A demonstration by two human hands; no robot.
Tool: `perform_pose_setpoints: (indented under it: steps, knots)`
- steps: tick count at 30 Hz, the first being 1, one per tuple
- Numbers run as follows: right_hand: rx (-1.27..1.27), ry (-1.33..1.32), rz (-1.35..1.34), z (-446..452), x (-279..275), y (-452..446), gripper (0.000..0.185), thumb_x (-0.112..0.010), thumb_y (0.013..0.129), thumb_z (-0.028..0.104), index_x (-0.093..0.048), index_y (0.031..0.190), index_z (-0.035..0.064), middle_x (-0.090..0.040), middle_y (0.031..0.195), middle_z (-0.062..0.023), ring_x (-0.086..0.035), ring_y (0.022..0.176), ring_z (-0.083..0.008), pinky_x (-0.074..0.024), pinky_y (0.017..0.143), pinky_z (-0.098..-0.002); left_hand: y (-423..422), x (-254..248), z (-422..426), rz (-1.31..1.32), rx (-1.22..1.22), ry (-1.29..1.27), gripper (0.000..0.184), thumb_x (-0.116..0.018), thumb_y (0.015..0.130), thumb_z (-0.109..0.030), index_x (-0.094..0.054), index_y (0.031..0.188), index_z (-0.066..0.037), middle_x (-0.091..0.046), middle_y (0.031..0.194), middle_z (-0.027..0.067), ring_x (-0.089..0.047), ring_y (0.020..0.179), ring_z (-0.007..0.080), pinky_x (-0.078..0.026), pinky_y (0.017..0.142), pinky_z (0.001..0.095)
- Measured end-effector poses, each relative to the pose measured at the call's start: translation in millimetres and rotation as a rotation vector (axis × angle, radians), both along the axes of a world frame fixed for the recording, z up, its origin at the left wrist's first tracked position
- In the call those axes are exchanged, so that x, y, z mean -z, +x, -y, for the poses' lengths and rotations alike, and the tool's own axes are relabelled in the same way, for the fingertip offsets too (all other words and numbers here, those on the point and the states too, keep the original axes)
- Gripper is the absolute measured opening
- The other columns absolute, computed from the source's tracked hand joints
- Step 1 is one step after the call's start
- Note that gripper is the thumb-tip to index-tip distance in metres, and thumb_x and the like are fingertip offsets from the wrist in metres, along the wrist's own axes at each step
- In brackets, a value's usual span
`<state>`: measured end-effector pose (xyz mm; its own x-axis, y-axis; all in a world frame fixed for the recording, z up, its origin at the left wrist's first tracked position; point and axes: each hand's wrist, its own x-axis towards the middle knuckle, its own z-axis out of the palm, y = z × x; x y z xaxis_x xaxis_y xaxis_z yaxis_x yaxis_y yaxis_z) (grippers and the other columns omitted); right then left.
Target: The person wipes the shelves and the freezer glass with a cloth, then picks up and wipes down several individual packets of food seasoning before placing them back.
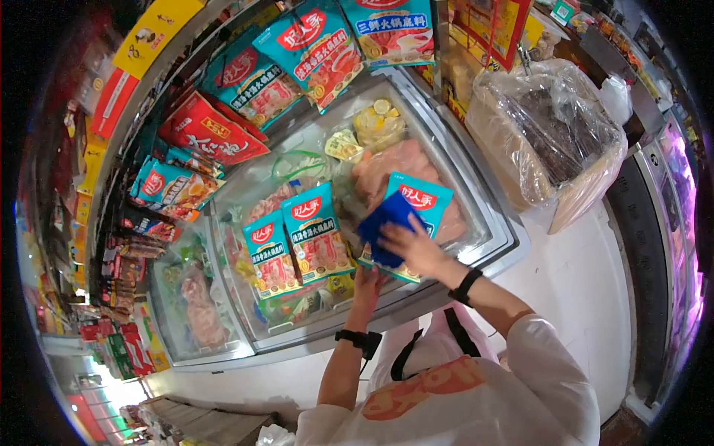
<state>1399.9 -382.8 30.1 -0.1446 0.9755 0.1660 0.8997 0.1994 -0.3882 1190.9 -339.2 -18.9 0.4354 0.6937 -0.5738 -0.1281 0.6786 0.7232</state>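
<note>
My right hand lies over a dark blue cloth, its fingers pressing it against the front of a teal hot pot seasoning packet. My left hand is at the packet's lower left corner, fingers closed on its edge; the fingertips are partly hidden. Just left of my hands, two similar teal packets, a nearer one and a farther one, lie side by side on the freezer's glass lid. The cloth covers part of the packet's print.
Under the glass of the chest freezer are pink meat and bagged food. More seasoning packets and a red packet stand along the back. A plastic-lined cardboard box is at the right, near a lit display case.
</note>
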Motion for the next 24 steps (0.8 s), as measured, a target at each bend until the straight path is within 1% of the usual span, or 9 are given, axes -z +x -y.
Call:
perform_pose_setpoints:
  steps: [1, 5, 10, 11, 14, 16, 20, 23, 24]
  knots:
    - [0.11, 0.031, -0.014, -7, 1, 11, 0.062, -0.057, 0.071, 0.009, -0.049, 0.132, 0.0148, -0.037, 0.145, -0.0068, -0.032, 0.135, -0.0209, -0.0113, 0.111, -0.0568, 4, -12, 1, 0.077, 0.046, 0.03, 0.051, -0.056, 0.093, -0.016, -0.031, 0.137, -0.014, -0.046, 0.13, 0.0043, -0.05, 0.114, 0.0213, -0.044, 0.099, 0.041]
    - [0.36, 0.087, -0.063, -25, 1, 12, 0.067, -0.06, 0.064, 0.002, -0.05, 0.13, 0.0092, -0.039, 0.143, -0.011, -0.035, 0.134, -0.0267, -0.0144, 0.11, -0.0562, 6, -4, 2, 0.113, -0.005, 0.056, 0.044, -0.051, 0.094, -0.006, -0.032, 0.133, -0.009, -0.053, 0.124, 0.011, -0.054, 0.113, 0.0235, -0.046, 0.096, 0.0421]
    - [-0.398, -0.037, -0.17, -7, -6, -40, 0.04, -0.052, 0.077, 0.008, -0.058, 0.116, 0.0032, -0.042, 0.141, -0.0131, -0.033, 0.135, -0.0258, -0.0203, 0.114, -0.0448, -16, 40, 10, 0.137, 0.025, 0.225, 0.045, -0.055, 0.092, -0.008, -0.035, 0.132, -0.009, -0.053, 0.123, 0.0108, -0.053, 0.113, 0.0235, -0.046, 0.097, 0.0417]
    - [-0.415, -0.04, -0.135, -6, -13, -35, 0.038, -0.052, 0.077, 0.009, -0.059, 0.113, 0.0025, -0.041, 0.141, -0.0129, -0.032, 0.135, -0.0248, -0.0211, 0.114, -0.046, -18, 39, 12, 0.132, 0.017, 0.301, 0.044, -0.056, 0.091, -0.008, -0.037, 0.131, -0.008, -0.053, 0.123, 0.0106, -0.053, 0.113, 0.0238, -0.046, 0.097, 0.0423]
    - [-0.215, -0.069, -0.176, -24, 16, -3, 0.05, -0.054, 0.071, -0.001, -0.057, 0.12, 0.0064, -0.042, 0.141, -0.0098, -0.036, 0.134, -0.0241, -0.0197, 0.113, -0.0474, -1, 13, 0, 0.148, 0.025, 0.108, 0.042, -0.058, 0.091, -0.01, -0.038, 0.128, -0.008, -0.053, 0.123, 0.0119, -0.053, 0.114, 0.0253, -0.046, 0.097, 0.0433]
    - [0.038, 0.089, -0.081, -36, 19, 23, 0.053, -0.052, 0.07, -0.003, -0.056, 0.122, 0.0067, -0.043, 0.14, -0.0102, -0.038, 0.132, -0.0244, -0.0213, 0.112, -0.0486, 2, 3, 0, 0.167, 0.026, 0.135, 0.041, -0.057, 0.091, -0.01, -0.038, 0.128, -0.007, -0.053, 0.122, 0.0136, -0.053, 0.114, 0.0265, -0.046, 0.097, 0.0444]
    - [0.434, 0.023, -0.103, -52, 3, 20, 0.055, -0.053, 0.069, -0.005, -0.054, 0.123, 0.0029, -0.042, 0.139, -0.0159, -0.037, 0.132, -0.0302, -0.0237, 0.11, -0.0489, 2, 4, -4, 0.134, 0.065, 0.124, 0.042, -0.057, 0.091, -0.012, -0.038, 0.128, -0.006, -0.053, 0.121, 0.0123, -0.053, 0.114, 0.0261, -0.044, 0.098, 0.0448]
    - [0.092, -0.016, 0.039, -48, 12, -13, 0.048, -0.054, 0.072, 0.0, -0.056, 0.12, 0.0035, -0.044, 0.138, -0.0156, -0.038, 0.131, -0.0289, -0.0255, 0.111, -0.0448, -3, 17, -2, 0.125, 0.082, 0.157, 0.043, -0.058, 0.091, -0.012, -0.038, 0.128, -0.006, -0.052, 0.124, 0.013, -0.052, 0.116, 0.0263, -0.044, 0.098, 0.0449]
    - [-0.034, 0.029, -0.077, -45, 17, -13, 0.043, -0.05, 0.077, 0.004, -0.057, 0.119, 0.0037, -0.045, 0.137, -0.0147, -0.039, 0.131, -0.0273, -0.0267, 0.111, -0.0422, -3, 17, -2, 0.115, 0.071, 0.152, 0.043, -0.058, 0.091, -0.012, -0.038, 0.128, -0.006, -0.052, 0.123, 0.013, -0.052, 0.116, 0.0261, -0.044, 0.099, 0.0449]
